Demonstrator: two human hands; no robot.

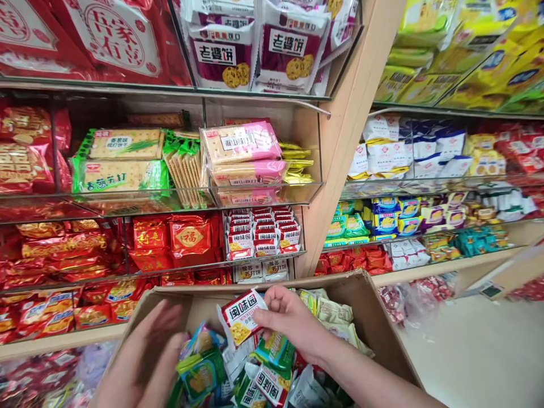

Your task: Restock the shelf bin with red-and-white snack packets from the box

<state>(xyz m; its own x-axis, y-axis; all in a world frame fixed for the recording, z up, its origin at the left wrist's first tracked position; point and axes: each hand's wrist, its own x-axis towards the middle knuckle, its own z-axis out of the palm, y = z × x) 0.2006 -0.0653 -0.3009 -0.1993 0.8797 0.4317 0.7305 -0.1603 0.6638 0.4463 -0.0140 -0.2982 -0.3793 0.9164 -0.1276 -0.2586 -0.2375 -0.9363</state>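
Note:
My right hand (291, 323) pinches a red-and-white snack packet (241, 318) by its right edge, holding it above an open cardboard box (374, 317). My left hand (147, 351) is smeared by motion at the box's left side. Its thumb stands apart from the fingers, and nothing shows in it. Mixed small packets fill the box below: a green-and-yellow packet (202, 371), a green packet (276, 354), another red-and-white packet (272, 385) and several pale ones (335, 310) at the right.
Beyond the box, a shelf compartment holds rows of matching red-and-white packets (266, 232). Red packets (191, 238) sit to its left, and cracker packs (123, 161) on the tier above. A wooden upright (352, 107) divides this shelf from another stocked shelf (425, 249) at the right.

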